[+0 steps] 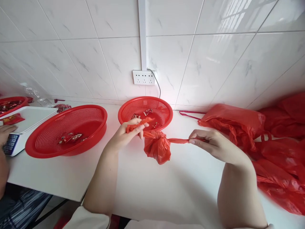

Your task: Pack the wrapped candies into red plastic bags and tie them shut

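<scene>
A small red plastic bag (157,149) is bunched up above the white table (152,190), its two handles pulled out to either side. My left hand (131,132) is closed on the left handle, with a crumpled end sticking out past the fingers. My right hand (207,140) pinches the end of the right handle, which is stretched taut and twisted thin. What the bag holds is hidden. Just behind it stands a round red basket (164,108) with a few small wrapped pieces inside.
At the left, another red basket (95,140) holds wrapped pieces. A person's hand (5,135) rests by a white scale (35,116) bearing a red packet (13,119). Red plastic bags (233,119) lie piled at the right. A socket strip (144,78) is on the wall.
</scene>
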`<state>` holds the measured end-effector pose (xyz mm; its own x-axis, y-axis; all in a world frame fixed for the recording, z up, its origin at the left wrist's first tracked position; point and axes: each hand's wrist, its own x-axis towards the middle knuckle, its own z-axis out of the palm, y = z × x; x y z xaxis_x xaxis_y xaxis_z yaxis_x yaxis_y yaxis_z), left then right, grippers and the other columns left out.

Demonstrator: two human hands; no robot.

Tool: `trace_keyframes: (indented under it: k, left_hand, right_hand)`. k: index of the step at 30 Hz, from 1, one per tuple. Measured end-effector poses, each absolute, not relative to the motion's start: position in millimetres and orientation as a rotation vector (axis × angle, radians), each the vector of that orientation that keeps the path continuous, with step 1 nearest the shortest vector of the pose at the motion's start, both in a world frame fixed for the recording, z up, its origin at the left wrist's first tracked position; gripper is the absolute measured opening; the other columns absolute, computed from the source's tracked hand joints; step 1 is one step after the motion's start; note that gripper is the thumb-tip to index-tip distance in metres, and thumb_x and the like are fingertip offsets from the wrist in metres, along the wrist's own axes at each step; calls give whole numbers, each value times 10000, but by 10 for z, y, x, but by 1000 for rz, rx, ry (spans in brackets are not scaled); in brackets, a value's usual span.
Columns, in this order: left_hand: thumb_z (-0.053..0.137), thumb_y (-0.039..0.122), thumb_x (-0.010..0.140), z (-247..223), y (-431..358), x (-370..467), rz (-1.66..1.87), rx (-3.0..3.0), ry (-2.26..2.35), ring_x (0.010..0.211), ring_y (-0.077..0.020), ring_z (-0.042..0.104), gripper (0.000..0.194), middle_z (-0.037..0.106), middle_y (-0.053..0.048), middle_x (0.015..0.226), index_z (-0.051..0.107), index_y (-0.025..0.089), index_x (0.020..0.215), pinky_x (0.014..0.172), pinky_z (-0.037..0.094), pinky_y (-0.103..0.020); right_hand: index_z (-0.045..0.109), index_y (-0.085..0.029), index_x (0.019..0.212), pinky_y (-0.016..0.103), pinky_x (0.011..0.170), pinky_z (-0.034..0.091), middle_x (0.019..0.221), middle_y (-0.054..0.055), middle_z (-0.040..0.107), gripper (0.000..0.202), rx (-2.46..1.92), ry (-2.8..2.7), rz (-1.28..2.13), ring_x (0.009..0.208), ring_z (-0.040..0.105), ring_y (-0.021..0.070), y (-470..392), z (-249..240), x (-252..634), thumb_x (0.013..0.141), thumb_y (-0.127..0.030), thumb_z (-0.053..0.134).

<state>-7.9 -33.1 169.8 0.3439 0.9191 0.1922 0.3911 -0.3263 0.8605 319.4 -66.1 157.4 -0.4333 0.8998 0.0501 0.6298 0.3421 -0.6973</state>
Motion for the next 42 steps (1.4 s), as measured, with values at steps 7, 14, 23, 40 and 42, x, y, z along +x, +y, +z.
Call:
trace_keyframes:
  k: [7,14,23,40,42]
  left_hand:
    - [680,486,756,1523,-221,14,381,1667,1252,619,-166,653,357,689,-60,804,696,170,921,601,538,-296]
    - [514,593,835,1457,-257,-194,845,1715,1592,653,-139,599,461,699,-55,923,675,220,1054,504,420,-217]
    - [433,596,855,618,30,-416,1190,1430,1729,394,-107,459,528,561,-28,519,622,149,648,424,359,-247]
    - [550,552,780,-46,228,-449,865,1404,1717,451,-99,491,411,568,2,644,664,157,804,442,371,-225]
    - [554,550,777,-40,217,-451,859,1424,1725,449,-98,494,406,569,4,640,667,161,800,447,377,-224]
  right_hand:
    - [649,-245,764,281,605,409,857,13,625,366,-1633,-2353,762,672,537,145,-609,1489,3095,931,-476,419]
    - [548,-189,1228,433,928,426,1211,136,581,543,-1546,-2439,465,1110,550,301,-671,1108,2304,886,-599,448]
    - [570,-240,1060,277,644,411,954,63,660,305,-1461,-2473,670,805,614,195,-652,750,2564,878,-72,393]
    - [637,-180,1142,700,849,250,1157,327,533,445,-2348,-832,-302,1145,453,498,-735,823,6127,853,-439,420]
    - [659,-238,1031,720,840,242,1125,294,541,450,-2297,-845,-232,1117,472,491,-689,637,6212,832,-535,386]
